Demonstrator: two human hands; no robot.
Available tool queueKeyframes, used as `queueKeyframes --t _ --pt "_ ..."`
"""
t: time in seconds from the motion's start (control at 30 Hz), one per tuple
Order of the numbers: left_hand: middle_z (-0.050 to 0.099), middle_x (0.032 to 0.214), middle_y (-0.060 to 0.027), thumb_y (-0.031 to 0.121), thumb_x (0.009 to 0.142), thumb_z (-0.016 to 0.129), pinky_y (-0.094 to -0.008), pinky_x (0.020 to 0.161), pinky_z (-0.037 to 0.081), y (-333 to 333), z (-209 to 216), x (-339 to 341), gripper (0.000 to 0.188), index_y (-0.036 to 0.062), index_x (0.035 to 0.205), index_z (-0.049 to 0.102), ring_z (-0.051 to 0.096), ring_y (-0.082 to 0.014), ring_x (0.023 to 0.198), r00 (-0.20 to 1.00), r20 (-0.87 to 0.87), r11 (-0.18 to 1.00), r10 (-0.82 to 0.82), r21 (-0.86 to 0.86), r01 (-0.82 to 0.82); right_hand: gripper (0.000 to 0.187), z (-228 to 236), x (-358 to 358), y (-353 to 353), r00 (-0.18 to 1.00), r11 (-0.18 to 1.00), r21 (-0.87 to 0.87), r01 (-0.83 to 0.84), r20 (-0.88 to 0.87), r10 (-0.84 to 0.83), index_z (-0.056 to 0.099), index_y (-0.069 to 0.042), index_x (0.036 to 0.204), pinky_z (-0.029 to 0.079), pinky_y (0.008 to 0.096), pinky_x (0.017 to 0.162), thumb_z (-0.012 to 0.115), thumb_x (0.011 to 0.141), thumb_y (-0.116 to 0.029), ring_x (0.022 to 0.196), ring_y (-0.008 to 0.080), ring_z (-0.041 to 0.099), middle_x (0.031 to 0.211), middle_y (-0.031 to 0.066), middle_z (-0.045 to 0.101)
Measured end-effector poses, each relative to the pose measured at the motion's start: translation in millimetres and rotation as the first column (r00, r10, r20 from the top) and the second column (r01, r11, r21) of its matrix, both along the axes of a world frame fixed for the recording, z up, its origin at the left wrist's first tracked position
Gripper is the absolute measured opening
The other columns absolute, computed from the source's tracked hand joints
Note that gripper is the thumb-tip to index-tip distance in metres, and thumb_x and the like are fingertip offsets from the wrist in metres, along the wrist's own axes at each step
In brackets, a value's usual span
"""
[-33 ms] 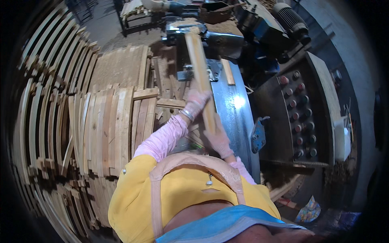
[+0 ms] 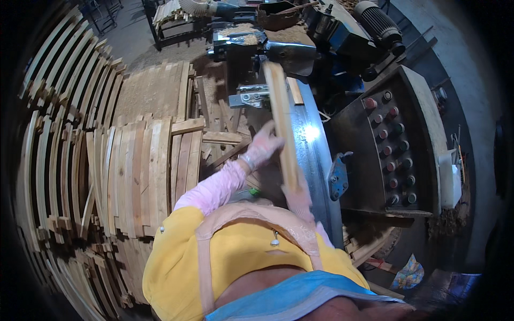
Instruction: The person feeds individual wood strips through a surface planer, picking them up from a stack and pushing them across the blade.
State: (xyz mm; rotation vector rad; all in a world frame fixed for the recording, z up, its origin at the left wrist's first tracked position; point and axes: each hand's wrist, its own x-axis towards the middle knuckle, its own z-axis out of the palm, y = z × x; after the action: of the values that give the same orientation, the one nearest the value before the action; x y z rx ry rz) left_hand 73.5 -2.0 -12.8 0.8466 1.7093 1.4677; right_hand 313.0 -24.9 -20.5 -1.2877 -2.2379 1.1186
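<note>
A long pale wooden strip (image 2: 282,117) lies lengthwise in front of me, over the left side of the shiny metal machine table (image 2: 316,160), its far end toward the machine. My left hand (image 2: 262,145), in a pale glove below a pink sleeve, is closed at the strip's left edge, about midway along. At the near end my right hand (image 2: 297,199), gloved too and slightly blurred, is closed round the wood; its fingers are partly hidden. Beyond the strip's far end stands the machine head (image 2: 238,40), with sawdust on it.
Stacked wooden strips (image 2: 142,176) fill the left side. A short wood piece (image 2: 294,91) lies on the metal table, with a blue metal clamp (image 2: 337,176) at its right edge. Farther right stands a control panel (image 2: 393,144) with several buttons. A motor (image 2: 379,24) sits at the back right.
The wooden strip has come back toward me and slightly right, away from the machine head. My right hand has moved nearer with it; my left hand sits more to the strip's left edge.
</note>
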Motion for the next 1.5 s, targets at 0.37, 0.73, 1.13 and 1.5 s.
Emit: queueKeyframes --t 0.37,0.73,1.13,1.5 --pt "0.070 0.130 -0.0230 0.037 0.082 0.073 -0.0382 0.105 0.049 -125.8 -93.8 -50.5 0.071 0.0047 0.144 0.060 0.066 -0.0329 0.122 0.999 0.044 0.882 -0.011 -0.470 0.030 0.069 -47.1 73.3 37.4 0.917 0.758 0.622 0.193 0.160 -0.364 0.056 -0.014 0.147 0.052 0.0507 0.093 0.078 0.082 -0.025 0.103 0.0399 0.066 0.116 0.0192 0.070" --pt "0.062 0.137 -0.0263 0.040 0.081 0.078 -0.0443 0.108 0.048 -133.8 -59.3 -89.0 0.079 0.0030 0.147 0.052 0.061 -0.0380 0.127 0.822 -0.570 0.822 0.009 -0.463 -0.331 0.062 -18.6 -74.0 158.1 0.917 0.861 0.476 0.180 0.236 -0.322 0.056 -0.022 0.145 0.054 0.0497 0.088 0.075 0.087 -0.028 0.098 0.0365 0.068 0.110 0.0142 0.072" --pt "0.028 0.168 -0.0226 0.024 0.084 0.065 -0.0554 0.128 0.010 -310.8 -104.9 -156.7 0.085 0.0106 0.160 0.032 0.022 -0.0434 0.156 0.515 -0.827 0.319 -0.228 -0.563 -0.763 0.059 -46.0 115.1 -12.3 0.893 0.844 0.526 0.099 0.328 -0.309 0.063 -0.018 0.142 0.055 0.0526 0.082 0.072 0.084 -0.024 0.096 0.0417 0.068 0.109 0.0179 0.072" --pt "0.070 0.118 -0.0250 0.025 0.077 0.078 -0.0488 0.099 0.055 -259.6 -44.5 -178.9 0.075 0.0050 0.143 0.048 0.069 -0.0409 0.110 0.670 -0.662 0.700 0.336 -0.301 -0.648 0.027 -42.4 -68.9 175.5 0.962 0.716 0.687 -0.120 0.257 -0.086 0.071 -0.017 0.109 0.052 0.0505 0.077 0.072 0.084 -0.026 0.088 0.0366 0.065 0.094 0.0114 0.068"
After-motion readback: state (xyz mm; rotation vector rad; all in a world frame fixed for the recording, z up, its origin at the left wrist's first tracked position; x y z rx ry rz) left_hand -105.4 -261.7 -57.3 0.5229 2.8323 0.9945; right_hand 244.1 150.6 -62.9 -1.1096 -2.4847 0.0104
